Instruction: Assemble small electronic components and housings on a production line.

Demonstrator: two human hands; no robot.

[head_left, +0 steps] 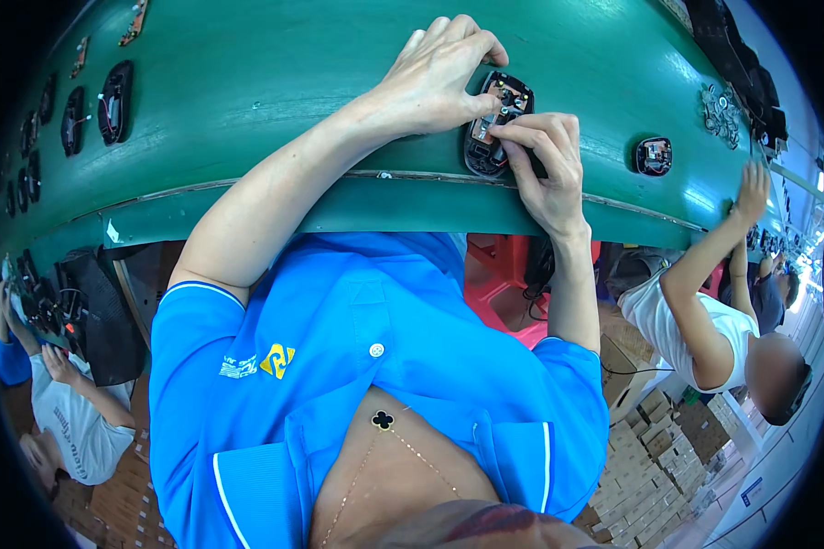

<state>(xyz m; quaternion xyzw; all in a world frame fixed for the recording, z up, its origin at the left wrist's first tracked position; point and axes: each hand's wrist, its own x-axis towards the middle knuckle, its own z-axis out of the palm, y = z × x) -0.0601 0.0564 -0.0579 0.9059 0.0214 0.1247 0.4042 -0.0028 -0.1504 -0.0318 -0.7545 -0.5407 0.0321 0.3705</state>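
An opened black computer mouse lies on the green workbench in front of me, its circuit board and small inner parts bare. My left hand is curled around its far left side. The thumb presses on the board's edge, and the forefinger bends by the far end. From the near right, my right hand reaches over the shell with thumb and forefinger pinched together at the middle of the board. Whatever is between those fingertips is too small to make out.
Right of the mouse sits a small black part with a circuit inside; beyond it is a pile of small metallic parts. More black shells and a narrow circuit board lie at left. Other people work at both sides.
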